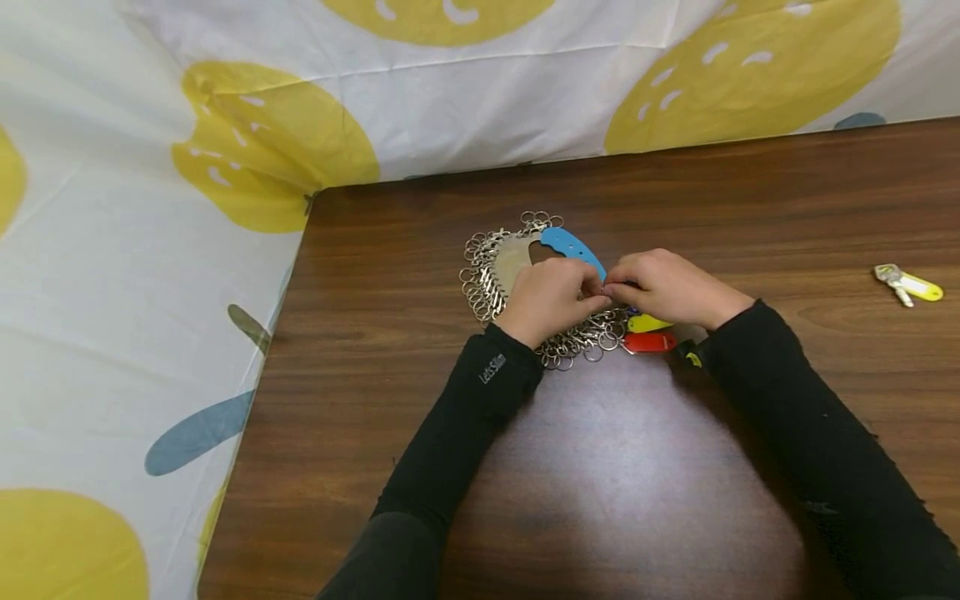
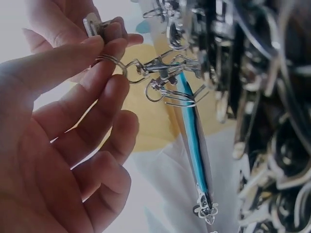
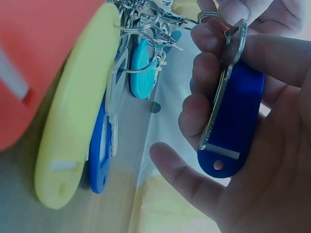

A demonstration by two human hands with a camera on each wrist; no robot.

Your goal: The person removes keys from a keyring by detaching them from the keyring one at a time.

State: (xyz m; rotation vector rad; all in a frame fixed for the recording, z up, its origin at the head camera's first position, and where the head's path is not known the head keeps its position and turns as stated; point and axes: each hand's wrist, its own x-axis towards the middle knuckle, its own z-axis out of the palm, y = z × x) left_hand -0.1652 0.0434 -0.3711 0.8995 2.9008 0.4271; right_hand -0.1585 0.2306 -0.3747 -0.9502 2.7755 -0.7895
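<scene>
A metal plate (image 1: 513, 260) with a blue handle strip (image 1: 573, 248) lies on the table, its edge hung with snap hooks (image 1: 487, 287) and split rings. The left hand (image 1: 553, 293) reaches over it, pinching a split ring (image 2: 112, 62) on a snap hook (image 2: 158, 65) between thumb and fingertips. Beside it, the right hand (image 1: 667, 285) grips a key (image 3: 235, 46) with a blue key tag (image 3: 234, 111); the fingertips of both hands meet. Whether key and ring are joined is hidden. A yellow key tag (image 3: 77, 107) and a red key tag (image 1: 649, 342) hang from nearby rings.
A key (image 1: 891, 275) with a yellow tag (image 1: 922, 287) lies apart on the wooden table (image 1: 360, 400), at the far right. White cloth (image 1: 525, 108) with yellow prints borders the table behind and on the left. Another blue tag (image 3: 99, 155) hangs beside the yellow one.
</scene>
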